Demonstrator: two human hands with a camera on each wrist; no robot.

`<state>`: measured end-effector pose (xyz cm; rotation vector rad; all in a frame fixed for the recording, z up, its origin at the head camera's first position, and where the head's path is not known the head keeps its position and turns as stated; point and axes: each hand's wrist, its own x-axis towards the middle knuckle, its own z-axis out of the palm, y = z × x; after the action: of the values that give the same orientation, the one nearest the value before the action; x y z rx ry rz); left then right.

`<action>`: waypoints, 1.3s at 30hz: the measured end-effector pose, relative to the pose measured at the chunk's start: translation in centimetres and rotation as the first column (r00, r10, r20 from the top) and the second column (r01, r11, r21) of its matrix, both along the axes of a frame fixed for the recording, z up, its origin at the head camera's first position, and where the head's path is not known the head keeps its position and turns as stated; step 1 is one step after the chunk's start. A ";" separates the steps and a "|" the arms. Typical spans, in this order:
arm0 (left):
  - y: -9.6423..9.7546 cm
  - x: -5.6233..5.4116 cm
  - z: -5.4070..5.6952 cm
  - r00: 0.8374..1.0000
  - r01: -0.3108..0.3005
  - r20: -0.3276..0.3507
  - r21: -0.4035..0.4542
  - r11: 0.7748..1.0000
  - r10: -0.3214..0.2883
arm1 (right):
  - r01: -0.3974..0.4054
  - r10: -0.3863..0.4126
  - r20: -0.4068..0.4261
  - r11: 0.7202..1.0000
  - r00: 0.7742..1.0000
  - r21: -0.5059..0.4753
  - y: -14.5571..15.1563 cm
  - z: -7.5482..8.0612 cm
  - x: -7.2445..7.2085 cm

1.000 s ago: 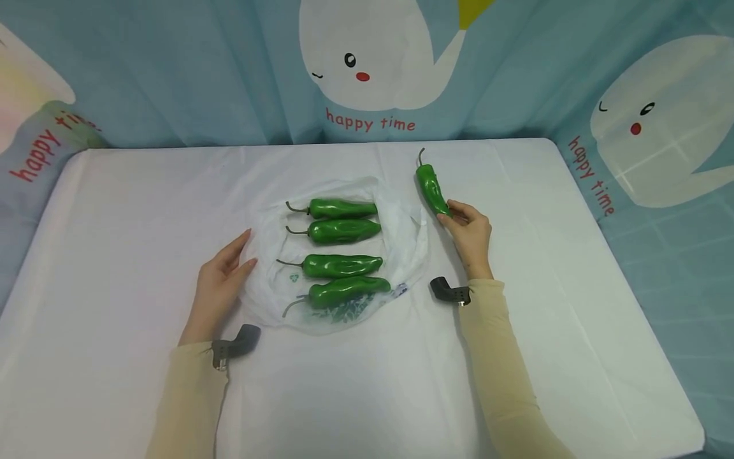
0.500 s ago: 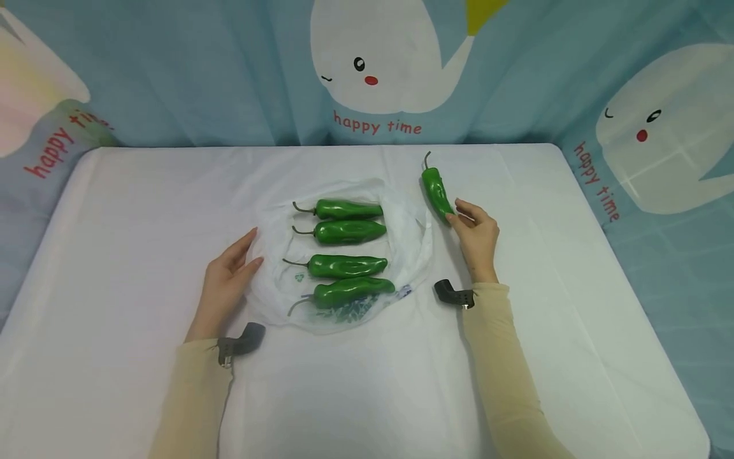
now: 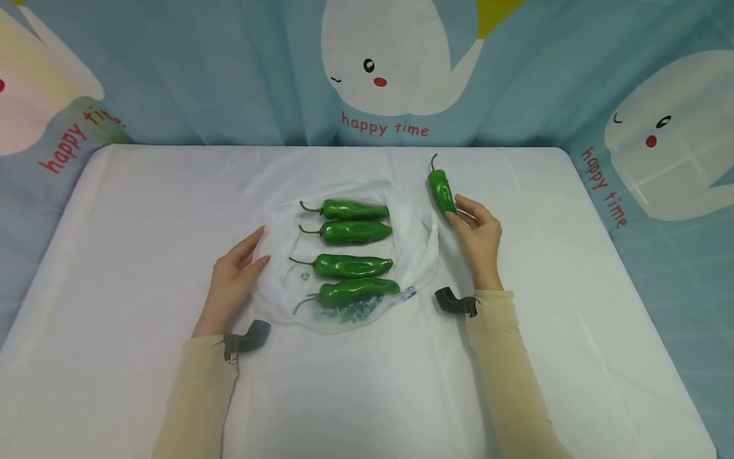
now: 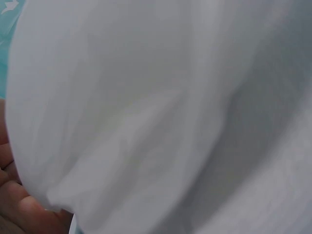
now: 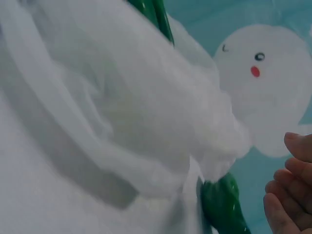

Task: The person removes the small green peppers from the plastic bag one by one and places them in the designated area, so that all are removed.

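View sliding right, right hand (image 3: 480,241) creeping up the lone pepper (image 3: 441,189)

Since the first head view, the whole scene is sitting slightly further right – the camera seems to be turning – while the right fingers appear to be edging a little towards the stem. The lone pepper is lying on the table (image 3: 355,395), just right of the bag (image 3: 414,245). Thumb and index finger are flanking its tip; whether they are pinching it I cannot tell, since the right wrist view is showing fingers apart from the green. The left hand (image 3: 232,274) is resting at the bag's left edge, thumb and fingers spread.

The lone pepper is looking light, firm and glossy, so probably a bit slippery; the thicker middle is offering a surer hold than the narrow tip, and the thin stem is looking like a poor handle. The bag, thin and crinkling, is probably giving way at any tug.

The lone pepper's stem is pointing to the table's far edge, its long axis slanting back-left to front-right. The four peppers (image 3: 352,266) within the bag are lying crosswise – stems left, tips right.
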<state>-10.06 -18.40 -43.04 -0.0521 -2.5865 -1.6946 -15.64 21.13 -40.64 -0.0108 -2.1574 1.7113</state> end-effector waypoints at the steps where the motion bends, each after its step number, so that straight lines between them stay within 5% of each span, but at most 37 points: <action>1: 0.0 0.0 0.0 1.000 0.000 0.001 -0.005 1.000 0.000 | -0.017 0.017 0.001 1.000 1.000 -0.001 -0.3 0.5 0.3; 7: 0.1 0.0 0.1 1.000 -0.002 0.008 -0.012 1.000 0.002 | -0.117 0.117 -0.005 0.991 0.993 0.061 -2.7 3.0 2.2; 13: 0.0 -0.1 0.0 1.000 0.000 0.006 -0.006 1.000 0.000 | -0.242 0.247 -0.068 0.967 0.967 0.076 -3.8 1.8 3.0; 18: 0.0 -0.2 0.2 1.000 0.003 0.012 0.001 1.000 -0.003 | -0.361 0.369 -0.117 0.928 0.922 0.089 -4.6 1.5 3.9; 26: 0.0 0.0 0.1 1.000 0.003 0.023 0.015 1.000 -0.004 | -0.578 0.590 -0.097 0.807 0.802 0.123 -5.3 1.9 5.4; 32: 0.0 0.0 0.2 1.000 -0.003 0.006 0.022 1.000 0.003 | -0.627 0.644 -0.104 0.764 0.758 0.152 -5.9 1.5 6.1; 39: 0.0 0.0 0.1 1.000 0.008 0.002 0.029 1.000 -0.008 | -0.627 0.663 -0.101 0.739 0.742 0.246 -6.4 0.8 6.5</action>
<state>-10.03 -18.37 -42.92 -0.0600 -2.5660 -1.7354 -9.13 14.72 -39.86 1.0372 -2.3231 1.7117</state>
